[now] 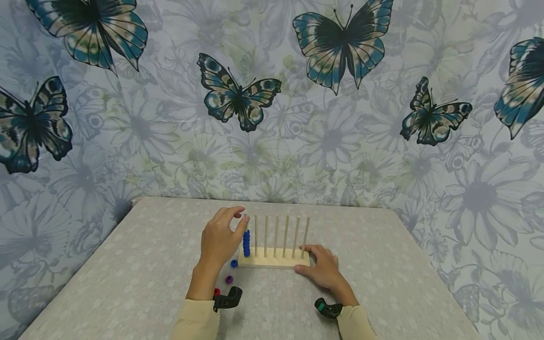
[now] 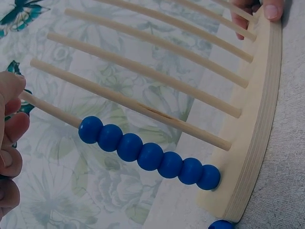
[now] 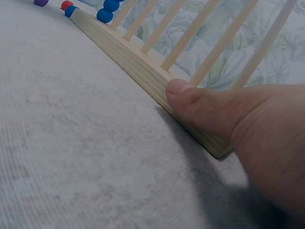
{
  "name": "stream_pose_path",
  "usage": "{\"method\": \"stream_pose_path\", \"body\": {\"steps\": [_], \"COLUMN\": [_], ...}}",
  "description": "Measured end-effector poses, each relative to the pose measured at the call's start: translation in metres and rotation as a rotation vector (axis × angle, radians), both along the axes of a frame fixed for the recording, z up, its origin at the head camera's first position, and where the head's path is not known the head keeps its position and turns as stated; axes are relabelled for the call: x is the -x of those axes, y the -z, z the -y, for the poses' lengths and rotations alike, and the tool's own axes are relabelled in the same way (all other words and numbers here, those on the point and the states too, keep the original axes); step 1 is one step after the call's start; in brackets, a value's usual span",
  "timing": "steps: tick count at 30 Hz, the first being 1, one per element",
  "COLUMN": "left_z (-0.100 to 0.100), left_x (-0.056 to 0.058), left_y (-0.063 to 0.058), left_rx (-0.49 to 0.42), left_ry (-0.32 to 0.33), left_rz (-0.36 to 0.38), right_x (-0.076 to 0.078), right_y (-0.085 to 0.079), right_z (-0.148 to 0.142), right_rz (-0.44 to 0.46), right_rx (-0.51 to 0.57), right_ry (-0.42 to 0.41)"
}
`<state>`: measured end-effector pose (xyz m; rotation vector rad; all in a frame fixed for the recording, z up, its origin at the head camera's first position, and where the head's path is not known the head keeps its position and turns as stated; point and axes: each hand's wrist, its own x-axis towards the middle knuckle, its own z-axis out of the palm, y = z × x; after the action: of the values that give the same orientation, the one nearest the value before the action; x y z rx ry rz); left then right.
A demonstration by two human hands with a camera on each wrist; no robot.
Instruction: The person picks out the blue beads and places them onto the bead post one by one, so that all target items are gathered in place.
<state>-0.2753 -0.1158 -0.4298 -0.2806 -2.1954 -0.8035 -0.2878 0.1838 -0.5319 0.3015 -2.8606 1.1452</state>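
Note:
A wooden peg rack [image 1: 274, 261] stands upright on the table, its row of thin pegs pointing up. Several blue beads [image 2: 150, 156] are stacked on the leftmost peg [image 2: 52, 109], down to the base. My left hand [image 1: 221, 238] is at the top of that peg, thumb and fingers bent loosely around its tip; no bead shows between them. At the other end, my right hand [image 1: 324, 267] grips the base, thumb [image 3: 200, 100] along the front edge and fingers behind it. The other pegs [image 1: 276, 236] carry no beads.
Near the rack's left end lie a loose blue bead [image 1: 234, 263], a purple bead [image 1: 229, 279] and a red bead [image 1: 217, 292], the last partly hidden by the left wrist strap [image 1: 228, 298]. A butterfly-patterned cloth [image 1: 340, 156] hangs behind the table [image 1: 148, 245].

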Motion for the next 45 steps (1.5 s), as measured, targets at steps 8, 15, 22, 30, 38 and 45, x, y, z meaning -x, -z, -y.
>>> {"method": "stream_pose_path", "body": {"steps": [8,15,22,30,38,45], "left_z": [0.004,0.009,0.014,0.022,0.033,0.04], "left_x": [-0.001,-0.003,-0.005,-0.006,-0.004,-0.001], "left_y": [-0.001,-0.002,-0.002,0.0,0.01,0.017], "left_rx": [0.006,0.008,0.024,0.099,0.089,0.126], "left_ry": [-0.003,-0.003,0.001,0.014,0.081,0.081], "left_rz": [-0.012,0.033,0.136,0.358,0.501,0.621], "right_x": [0.0,0.001,0.002,-0.001,0.001,0.002], "right_y": [0.001,0.002,0.002,0.0,0.003,0.004], "right_z": [0.0,-0.001,-0.001,-0.002,-0.003,-0.002], "right_rz": [0.004,0.004,0.002,0.001,0.007,0.002], "right_rx": [0.013,0.015,0.012,0.025,0.01,0.009], "right_ry": [-0.004,-0.007,0.0,-0.005,0.008,0.004]}}
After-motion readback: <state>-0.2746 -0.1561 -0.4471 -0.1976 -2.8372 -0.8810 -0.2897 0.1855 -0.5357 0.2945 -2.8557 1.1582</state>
